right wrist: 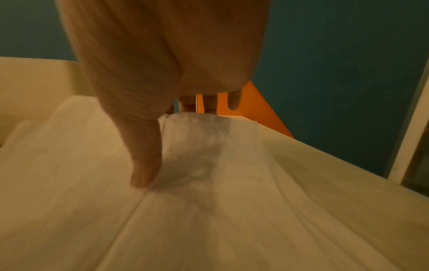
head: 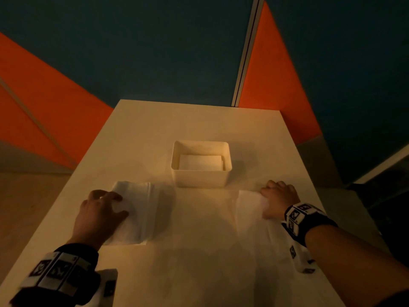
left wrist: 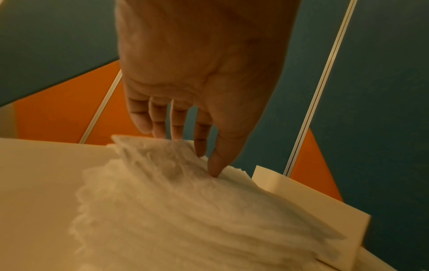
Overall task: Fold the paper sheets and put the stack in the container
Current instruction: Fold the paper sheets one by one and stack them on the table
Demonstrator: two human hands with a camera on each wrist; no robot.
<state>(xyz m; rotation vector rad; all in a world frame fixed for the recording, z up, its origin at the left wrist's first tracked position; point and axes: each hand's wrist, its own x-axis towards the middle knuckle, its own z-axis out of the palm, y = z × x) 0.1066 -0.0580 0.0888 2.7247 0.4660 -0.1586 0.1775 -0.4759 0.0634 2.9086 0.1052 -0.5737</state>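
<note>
A white container (head: 201, 177) stands mid-table with folded white paper (head: 200, 162) lying inside it. To its front left lies a stack of white paper sheets (head: 141, 213). My left hand (head: 119, 204) pinches the far corner of the top sheet (left wrist: 185, 201), thumb on top and fingers behind in the left wrist view (left wrist: 207, 163). To the front right lies another thin sheet (head: 247, 209). My right hand (head: 266, 200) holds its right edge. In the right wrist view (right wrist: 176, 143) the thumb presses the sheet (right wrist: 209, 165) and the fingers sit behind a raised fold.
The cream table (head: 199, 120) ends just beyond the container. Orange and teal partition walls (head: 155, 52) stand behind it and on both sides. Bare tabletop lies between my two hands. The light is dim.
</note>
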